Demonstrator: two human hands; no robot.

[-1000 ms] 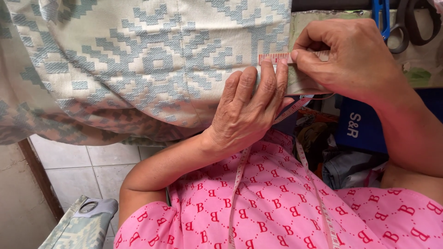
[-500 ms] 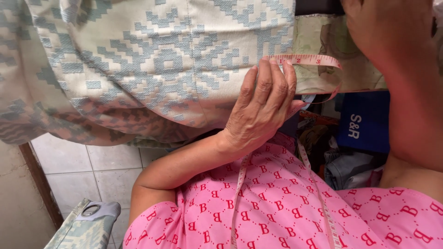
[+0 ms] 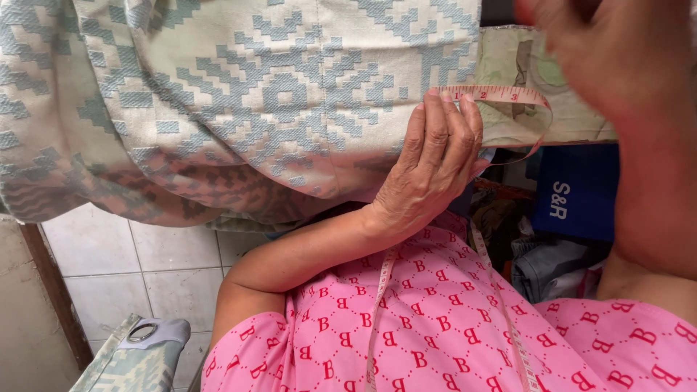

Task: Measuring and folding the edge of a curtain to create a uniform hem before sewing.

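Observation:
My left hand lies flat on the edge of a cream cloth with a pale blue woven pattern. Its fingertips pin the end of a pink tape measure against that cloth. The tape curls in a loose loop to the right of the fingers, then runs down over my pink patterned shirt. My right hand is raised at the top right, close to the camera and blurred. It is off the tape, and its fingers cannot be made out.
A blue bag and folded clothes sit under the cloth at right. The floor at lower left is white tile. A patterned fabric piece with a metal eyelet lies at the bottom left.
My right hand has let go of the tape and lifted up and right toward the camera. The freed tape has sprung into a loop. My left hand stays on the cloth edge.

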